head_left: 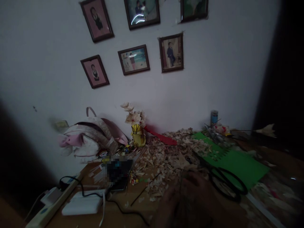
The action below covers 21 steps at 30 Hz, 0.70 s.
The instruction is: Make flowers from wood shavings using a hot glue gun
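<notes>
My hands show only as a dark, blurred mass low in the middle of the view. My left hand (169, 204) and my right hand (198, 190) sit close together above the wooden table (133, 215). Their fingers are too dim and smeared to make out, and I cannot tell what they hold, if anything. Just right of my right hand lie black-handled scissors (226, 183), on the edge of a green paper sheet (239, 163). A heap of pale dried shavings (166, 158) spreads in front of the hands.
A yellow vase of dried flowers (138, 135), a pink and white backpack (93, 139) and a red strip (161, 136) stand against the wall. A white box (82, 205), a power strip (48, 210) and a black cable (123, 210) lie at the left. A blue can (214, 117) stands at the back right.
</notes>
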{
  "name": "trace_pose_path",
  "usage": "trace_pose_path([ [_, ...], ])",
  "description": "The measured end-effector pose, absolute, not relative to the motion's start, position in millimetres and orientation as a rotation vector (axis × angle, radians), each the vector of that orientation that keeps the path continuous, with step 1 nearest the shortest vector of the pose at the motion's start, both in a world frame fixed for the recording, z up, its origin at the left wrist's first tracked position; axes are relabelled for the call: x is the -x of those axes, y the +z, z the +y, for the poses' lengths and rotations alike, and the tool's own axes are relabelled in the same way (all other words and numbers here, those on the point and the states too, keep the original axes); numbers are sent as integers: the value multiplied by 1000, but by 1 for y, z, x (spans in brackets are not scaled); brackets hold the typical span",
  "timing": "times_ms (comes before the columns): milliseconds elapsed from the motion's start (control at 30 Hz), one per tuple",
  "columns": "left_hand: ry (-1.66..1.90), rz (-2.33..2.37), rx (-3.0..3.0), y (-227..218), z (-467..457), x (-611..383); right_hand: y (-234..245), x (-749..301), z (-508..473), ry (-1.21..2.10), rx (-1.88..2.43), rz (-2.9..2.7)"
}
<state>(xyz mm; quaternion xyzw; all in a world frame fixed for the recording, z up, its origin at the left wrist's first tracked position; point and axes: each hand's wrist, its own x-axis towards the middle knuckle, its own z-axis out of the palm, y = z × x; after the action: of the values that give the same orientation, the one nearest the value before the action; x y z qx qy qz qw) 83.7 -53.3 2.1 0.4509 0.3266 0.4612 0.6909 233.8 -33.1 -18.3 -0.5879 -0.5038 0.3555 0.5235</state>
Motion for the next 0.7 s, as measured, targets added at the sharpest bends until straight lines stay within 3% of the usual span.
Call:
trace_pose_path([
  [700,963,773,-994,3,-55,-81,0,-229,-46,632,1456,-1319],
])
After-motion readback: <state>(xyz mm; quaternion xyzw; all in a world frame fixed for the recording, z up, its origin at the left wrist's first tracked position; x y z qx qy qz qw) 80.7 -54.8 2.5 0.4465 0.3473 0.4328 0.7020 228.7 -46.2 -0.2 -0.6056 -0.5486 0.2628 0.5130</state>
